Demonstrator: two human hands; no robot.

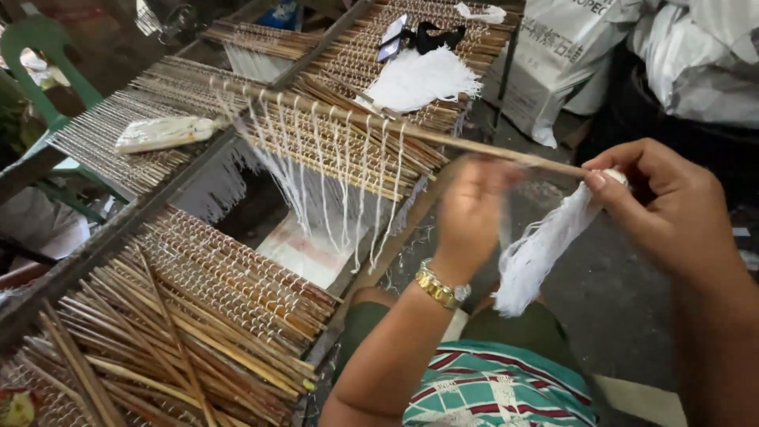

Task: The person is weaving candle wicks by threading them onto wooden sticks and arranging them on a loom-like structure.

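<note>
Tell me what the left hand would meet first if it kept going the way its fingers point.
Probably the thin bamboo stick, just ahead of the left hand. Beyond it hang white looped cords on the woven stick mat. Motion blur makes depth uncertain.

Off to the side: green plastic chair (43, 47) top left, stuffed white sacks (569, 55) top right, loose white thread tassel (419, 79) plus something black (435, 35) lying up on the far mat, and a pale wrapped bundle (162, 133) resting on the left mat.
</note>
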